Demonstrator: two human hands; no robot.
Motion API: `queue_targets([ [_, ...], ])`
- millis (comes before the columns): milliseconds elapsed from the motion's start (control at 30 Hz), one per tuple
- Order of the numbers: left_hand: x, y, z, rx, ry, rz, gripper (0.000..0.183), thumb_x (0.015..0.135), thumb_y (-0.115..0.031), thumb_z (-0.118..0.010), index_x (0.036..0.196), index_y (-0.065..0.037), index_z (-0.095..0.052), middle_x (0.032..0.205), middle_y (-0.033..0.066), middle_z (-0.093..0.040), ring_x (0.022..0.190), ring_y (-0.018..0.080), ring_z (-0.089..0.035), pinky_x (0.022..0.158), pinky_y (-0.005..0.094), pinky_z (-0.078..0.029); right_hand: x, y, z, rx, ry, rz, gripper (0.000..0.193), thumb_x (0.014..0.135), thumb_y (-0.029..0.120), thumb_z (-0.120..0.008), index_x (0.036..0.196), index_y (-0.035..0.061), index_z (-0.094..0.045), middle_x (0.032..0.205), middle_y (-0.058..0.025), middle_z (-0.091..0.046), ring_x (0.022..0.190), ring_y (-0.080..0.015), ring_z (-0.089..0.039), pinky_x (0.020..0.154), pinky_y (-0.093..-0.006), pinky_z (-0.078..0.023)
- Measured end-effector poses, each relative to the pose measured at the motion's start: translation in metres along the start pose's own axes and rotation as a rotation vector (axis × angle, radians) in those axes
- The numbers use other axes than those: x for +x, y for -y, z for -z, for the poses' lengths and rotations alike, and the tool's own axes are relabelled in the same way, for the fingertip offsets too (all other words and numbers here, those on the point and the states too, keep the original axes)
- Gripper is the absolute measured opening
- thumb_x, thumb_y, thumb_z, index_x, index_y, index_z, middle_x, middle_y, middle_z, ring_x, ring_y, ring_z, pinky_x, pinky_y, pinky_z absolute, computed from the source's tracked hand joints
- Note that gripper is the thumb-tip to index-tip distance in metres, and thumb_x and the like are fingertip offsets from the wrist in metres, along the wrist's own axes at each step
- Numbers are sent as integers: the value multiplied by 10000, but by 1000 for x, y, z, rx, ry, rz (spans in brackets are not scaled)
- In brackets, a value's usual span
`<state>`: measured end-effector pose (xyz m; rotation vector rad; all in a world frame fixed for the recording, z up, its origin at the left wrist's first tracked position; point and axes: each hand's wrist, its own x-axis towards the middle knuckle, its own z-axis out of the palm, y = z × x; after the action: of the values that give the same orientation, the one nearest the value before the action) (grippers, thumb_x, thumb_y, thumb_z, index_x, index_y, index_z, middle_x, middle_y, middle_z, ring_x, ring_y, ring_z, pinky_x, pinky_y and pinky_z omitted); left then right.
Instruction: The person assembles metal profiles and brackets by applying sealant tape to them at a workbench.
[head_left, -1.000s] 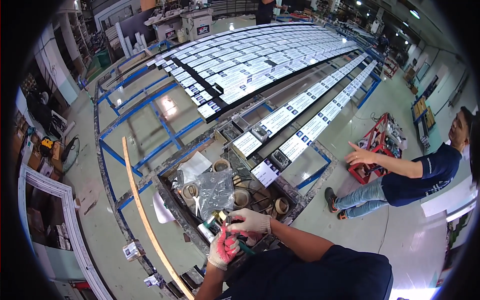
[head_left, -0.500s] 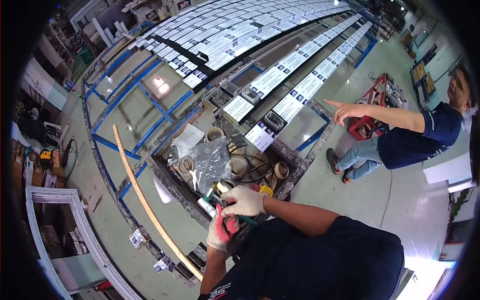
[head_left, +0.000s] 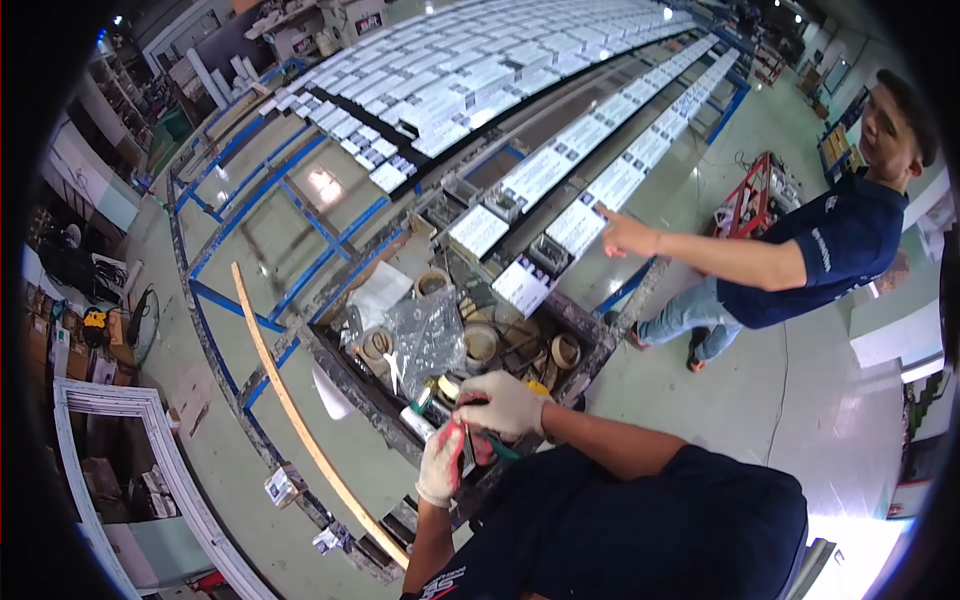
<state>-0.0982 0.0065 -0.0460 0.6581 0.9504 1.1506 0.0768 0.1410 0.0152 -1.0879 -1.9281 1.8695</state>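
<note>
Both hands wear off-white work gloves with red palms and meet at the near edge of a dark metal tray (head_left: 408,443). My left hand (head_left: 440,466) is closed, its fingertips against those of my right hand (head_left: 505,404), which is curled over from the right. Whatever lies between the fingers is too small and covered to make out. A dark green piece (head_left: 502,448) shows just below my right hand; I cannot tell which hand has it. In the tray, close to the hands, are a white tube (head_left: 417,422), white-handled scissors (head_left: 393,371), a clear plastic bag (head_left: 425,335) and rolls of tape (head_left: 481,345).
A blue metal frame (head_left: 313,222) spans the left, with a long wooden strip (head_left: 300,420) leaning near it. Long film-covered profiles (head_left: 570,160) run away from the tray. At the right stands a co-worker (head_left: 815,245), an arm stretched toward the profiles. Behind is a red cart (head_left: 745,205).
The co-worker has come closer, the pointing hand shifting left and down over the profiles. My hands stay together, moved only slightly. The whole view has shifted a little.
</note>
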Motion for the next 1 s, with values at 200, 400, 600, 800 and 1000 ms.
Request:
queue_targets([
  [200, 5, -9, -15, -158, -130, 14, 311, 1095, -282, -612, 1240, -13, -666, 1041, 40, -728, 946, 150, -698, 845, 311, -562, -10, 7, 1, -323, 76, 276, 898, 752, 404, -933, 1464, 6, -557, 1398, -216, -600, 1186, -313, -691, 1021, -374, -547],
  [400, 11, 12, -5, -281, -222, 50, 176, 1081, -230, -650, 1130, -61, -651, 877, -19, -662, 711, 68, -599, 636, 235, -468, -10, 1, -9, -511, 107, 329, 1209, 606, 479, -975, 1528, -41, -391, 1511, -280, -499, 1384, -436, -532, 1133, -478, -472],
  [600, 14, -27, -28, -502, -253, 147, 180, 1067, -183, -652, 1135, -16, -645, 915, 85, -720, 777, 213, -739, 705, 333, -606, -15, 1, -11, -507, 77, 367, 1109, 608, 460, -966, 1461, -43, -467, 1401, -271, -583, 1289, -436, -600, 1096, -463, -497],
  [800, 13, 14, 17, -616, -99, 203, 266, 1080, -210, -639, 1252, -8, -616, 1041, 180, -756, 904, 333, -780, 792, 454, -661, -17, 7, -16, -449, 150, 305, 1075, 603, 407, -967, 1445, -45, -474, 1382, -260, -583, 1279, -424, -604, 1085, -454, -500],
  [1000, 0, 25, 20, -677, -193, 206, 285, 1035, -111, -690, 1281, 5, -605, 1068, 167, -739, 918, 326, -774, 828, 458, -653, -23, -17, -36, -287, 100, 280, 1085, 611, 413, -967, 1468, -16, -456, 1448, -233, -548, 1328, -405, -581, 1119, -434, -483],
])
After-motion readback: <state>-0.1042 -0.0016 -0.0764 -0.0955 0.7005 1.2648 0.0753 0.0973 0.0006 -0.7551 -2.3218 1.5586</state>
